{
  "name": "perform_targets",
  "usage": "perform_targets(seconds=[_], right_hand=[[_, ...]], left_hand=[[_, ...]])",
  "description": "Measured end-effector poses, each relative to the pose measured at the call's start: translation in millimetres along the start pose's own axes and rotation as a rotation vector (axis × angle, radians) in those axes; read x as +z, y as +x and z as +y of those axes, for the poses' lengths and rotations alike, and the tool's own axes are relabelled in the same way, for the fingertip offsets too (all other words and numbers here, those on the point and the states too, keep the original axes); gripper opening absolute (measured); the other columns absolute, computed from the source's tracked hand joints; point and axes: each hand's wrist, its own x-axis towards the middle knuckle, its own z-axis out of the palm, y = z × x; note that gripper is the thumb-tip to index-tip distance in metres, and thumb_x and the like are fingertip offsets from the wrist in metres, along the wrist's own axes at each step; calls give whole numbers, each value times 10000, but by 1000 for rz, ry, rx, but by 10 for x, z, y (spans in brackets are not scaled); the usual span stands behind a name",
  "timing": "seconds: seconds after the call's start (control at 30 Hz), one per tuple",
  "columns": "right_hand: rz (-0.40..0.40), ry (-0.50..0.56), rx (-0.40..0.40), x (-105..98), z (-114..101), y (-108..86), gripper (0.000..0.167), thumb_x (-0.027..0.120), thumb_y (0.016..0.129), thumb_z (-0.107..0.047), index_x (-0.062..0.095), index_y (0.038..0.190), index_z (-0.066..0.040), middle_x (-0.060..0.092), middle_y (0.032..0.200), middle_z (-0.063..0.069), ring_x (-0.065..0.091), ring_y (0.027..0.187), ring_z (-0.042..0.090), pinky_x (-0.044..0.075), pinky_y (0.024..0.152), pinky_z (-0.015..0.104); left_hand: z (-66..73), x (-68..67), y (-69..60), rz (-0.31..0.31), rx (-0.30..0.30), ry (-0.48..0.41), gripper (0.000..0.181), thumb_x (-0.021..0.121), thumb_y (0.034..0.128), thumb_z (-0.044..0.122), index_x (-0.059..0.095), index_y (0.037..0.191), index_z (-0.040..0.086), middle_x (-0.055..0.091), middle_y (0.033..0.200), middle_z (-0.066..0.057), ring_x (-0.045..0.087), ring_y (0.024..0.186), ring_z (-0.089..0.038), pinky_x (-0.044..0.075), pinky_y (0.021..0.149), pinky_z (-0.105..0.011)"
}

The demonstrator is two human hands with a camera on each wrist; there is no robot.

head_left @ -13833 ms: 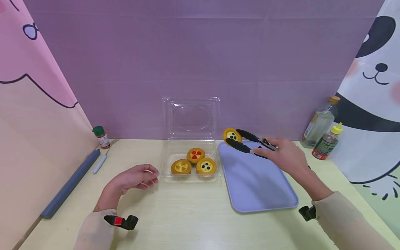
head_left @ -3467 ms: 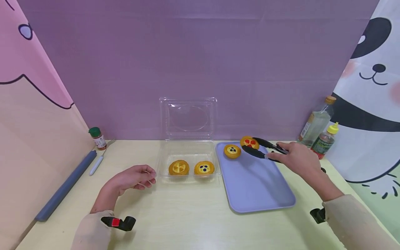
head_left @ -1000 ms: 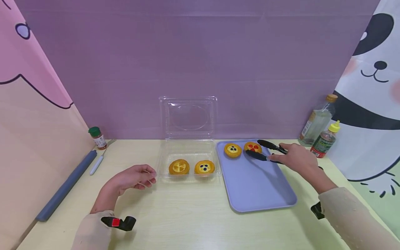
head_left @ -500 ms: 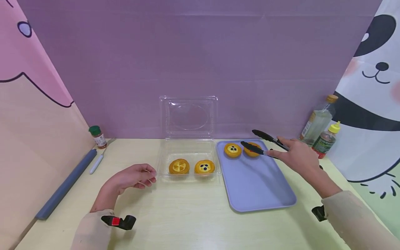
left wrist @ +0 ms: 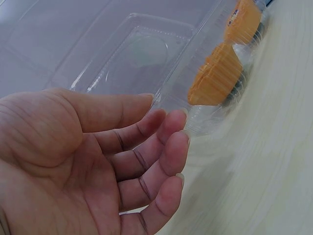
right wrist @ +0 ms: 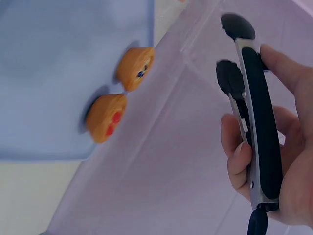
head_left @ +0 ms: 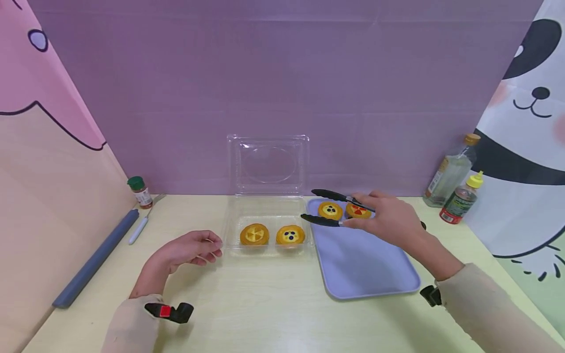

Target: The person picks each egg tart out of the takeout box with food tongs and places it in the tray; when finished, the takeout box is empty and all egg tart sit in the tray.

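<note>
My right hand (head_left: 388,218) grips black-tipped tongs (head_left: 326,221), spread with nothing between their tips. In the head view they hang over the left edge of the lavender tray (head_left: 362,274). A blueberry egg tart (head_left: 330,210) and a strawberry-topped tart (head_left: 356,211) sit at the tray's back. The clear hinged container (head_left: 267,208) stands with its lid up. Inside it are a tart with yellow wedges (head_left: 254,235) and another blueberry tart (head_left: 290,235). My left hand (left wrist: 98,161), fingers loosely bent, is at the container's left front corner; whether it touches, I cannot tell.
A green-capped jar (head_left: 141,191), a grey-handled fork (head_left: 140,229) and a blue-grey roll (head_left: 97,260) lie along the left side. A cork-topped bottle (head_left: 450,174) and a yellow-capped bottle (head_left: 461,198) stand at the back right. A purple cloth (head_left: 273,73) hangs behind.
The blueberry tart, then the strawberry tart, went from the container to the tray. The tongs let go of the strawberry tart, rose and swung left toward the container. The left hand stayed put.
</note>
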Motion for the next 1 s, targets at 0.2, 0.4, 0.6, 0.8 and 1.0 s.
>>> perform_targets(seconds=[0.2,0.4,0.6,0.8,1.0], right_hand=[[6,-52,-116,80,-213,170,723,741,785,-637,623,1378,-239,673,1235,85,648,864,223,499,618,332],[-81,-87,-165,177,-379,318,747,740,768,-657,601,1397,-279,665,1152,18,602,808,169,443,601,283],[-176,-101,-212,257,-560,402,754,715,786,-673,575,1420,-291,637,1212,26,600,826,156,422,576,268],[-211,-104,-259,366,-698,513,747,713,784,-682,585,1411,-297,652,1186,15,581,822,132,403,561,259],[-252,-110,-278,441,-814,631,751,698,781,-706,577,1414,-321,648,1148,7,579,835,155,406,573,275]], left_hand=[[-7,-3,-4,4,0,1,313,520,1033,199,530,1248,-28,677,1118,-135,635,942,-205,528,841,-358],[-31,-1,25,5,2,-6,311,530,1031,211,539,1238,-21,682,1094,-109,641,941,-208,534,831,-358],[-12,-5,24,8,10,-3,297,525,1031,205,540,1226,-19,679,1091,-110,636,937,-210,534,830,-360],[-4,-3,18,8,7,-4,295,519,1034,203,540,1228,-18,676,1080,-99,629,933,-212,536,829,-355],[-18,9,17,9,9,-8,292,520,1031,192,540,1229,-22,675,1076,-95,626,928,-212,535,821,-350]])
